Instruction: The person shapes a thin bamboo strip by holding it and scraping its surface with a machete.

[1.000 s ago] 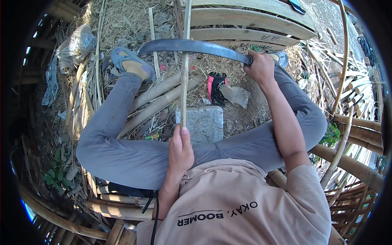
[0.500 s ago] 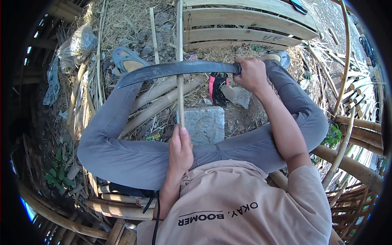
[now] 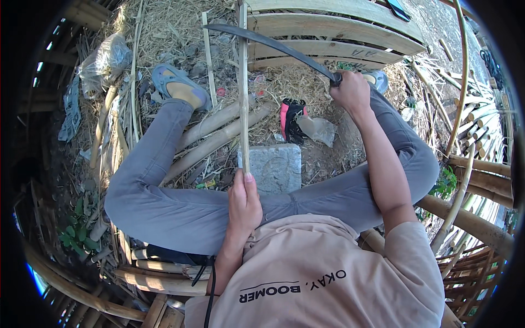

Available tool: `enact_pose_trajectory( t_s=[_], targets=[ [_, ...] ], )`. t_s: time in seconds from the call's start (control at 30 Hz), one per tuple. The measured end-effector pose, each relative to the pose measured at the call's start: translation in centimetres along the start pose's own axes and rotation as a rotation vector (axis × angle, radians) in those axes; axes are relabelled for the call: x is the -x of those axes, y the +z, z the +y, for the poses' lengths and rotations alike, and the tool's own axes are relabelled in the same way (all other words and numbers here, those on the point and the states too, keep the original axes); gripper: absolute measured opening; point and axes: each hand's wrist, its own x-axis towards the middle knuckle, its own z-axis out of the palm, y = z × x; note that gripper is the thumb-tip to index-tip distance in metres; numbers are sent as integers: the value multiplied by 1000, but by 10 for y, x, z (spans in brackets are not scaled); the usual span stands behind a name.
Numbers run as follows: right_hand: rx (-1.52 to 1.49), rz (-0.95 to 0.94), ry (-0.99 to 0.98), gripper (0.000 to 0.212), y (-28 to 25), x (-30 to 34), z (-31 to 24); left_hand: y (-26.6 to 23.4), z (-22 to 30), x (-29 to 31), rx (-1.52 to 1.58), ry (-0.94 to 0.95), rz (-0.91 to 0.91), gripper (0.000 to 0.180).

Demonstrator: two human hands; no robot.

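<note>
My left hand (image 3: 244, 203) is closed round the near end of a long, thin bamboo strip (image 3: 244, 120), with the thumb along its top. From there the strip points straight away from me, past a flat stone block (image 3: 272, 168) on the ground. In my right hand (image 3: 351, 91) is the handle of a machete (image 3: 284, 49), gripped in a fist. Its long, dark, curved blade slants to the far left and crosses the strip near the strip's far part. Whether the blade touches the strip there, I cannot tell.
A slatted wooden crate (image 3: 328, 27) stands beyond my right hand. Two bamboo poles (image 3: 219, 136) lie between my legs, near a pink and black item (image 3: 292, 117) and a clear plastic scrap (image 3: 318, 130). Cut bamboo (image 3: 484, 126) is piled at the right; a plastic bag (image 3: 106, 60) hangs at the left.
The machete has moved away from me along the strip, its tip swinging toward the far side. My right hand went slightly right. My left hand stays nearly still on the strip.
</note>
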Motion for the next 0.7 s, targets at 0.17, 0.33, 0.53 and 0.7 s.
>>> enact_pose_trajectory(
  t_s=[0.17,0.33,0.53,0.7],
  targets=[
    [-31,112,-34,31,-3,-2,24,1,-3,-2,-95,52,33,32],
    [-108,22,-193,24,-6,15,-8,3,-8,-3,-137,75,49,32],
    [-61,-131,-227,31,-6,11,-31,2,-2,-1,-114,78,-1,31],
    [-18,-56,-145,25,8,0,-9,-2,-6,4,-102,70,-10,32]
  ],
)
